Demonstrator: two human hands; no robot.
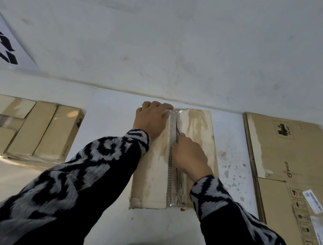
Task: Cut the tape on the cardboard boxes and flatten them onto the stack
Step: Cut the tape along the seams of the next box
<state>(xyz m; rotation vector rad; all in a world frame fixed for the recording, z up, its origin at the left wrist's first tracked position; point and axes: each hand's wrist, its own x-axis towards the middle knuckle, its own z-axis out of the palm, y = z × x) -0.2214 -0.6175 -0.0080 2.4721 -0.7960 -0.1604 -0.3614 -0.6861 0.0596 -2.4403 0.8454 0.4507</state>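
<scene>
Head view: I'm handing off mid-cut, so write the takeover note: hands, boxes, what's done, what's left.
Left hand: curled over the far left corner of the tan taped cardboard box in the middle of the white table, steadying it.
Right hand: grips a thin metal blade, tip in the clear tape strip along the box's centre seam.
Uncut tan cardboard boxes: grouped at left.
Flattened brown cardboard stack: at right.
Done: at least one box flattened; the cut is partway along the seam.
Left: finish the seam, flatten this box onto the stack, then do the left group.
</scene>
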